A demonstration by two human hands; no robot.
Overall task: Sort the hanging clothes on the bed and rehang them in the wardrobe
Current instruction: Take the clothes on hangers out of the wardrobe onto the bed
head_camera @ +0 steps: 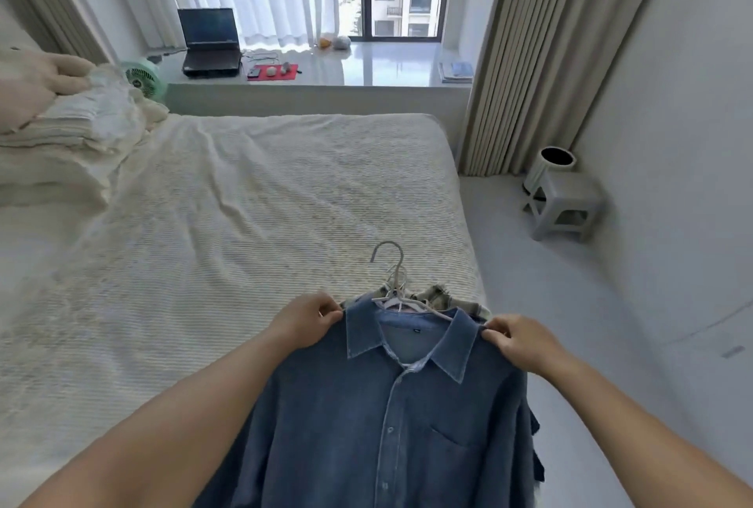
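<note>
The bed [252, 197] stretches out past my hands, and most of it is bare cover, with only pillows [61, 132] far off to the left. I see no wardrobe from here, so I think the hanging-up part is not started.

The blue shirt [366, 426] hangs below my hands, over the near edge of the bed. Behind its collar a checked shirt [442, 295] peeks out, so I am holding a bunch of clothes, not just one. I cannot tell how many.

My left hand [303, 324] pinches the blue shirt's left shoulder. My right hand [523, 340] pinches the right shoulder.

The hangers [393, 283] stick up between my hands, hooks bunched together.

My guess is we are near the start: the bunch has to be laid down, sorted, then hung up.
</note>
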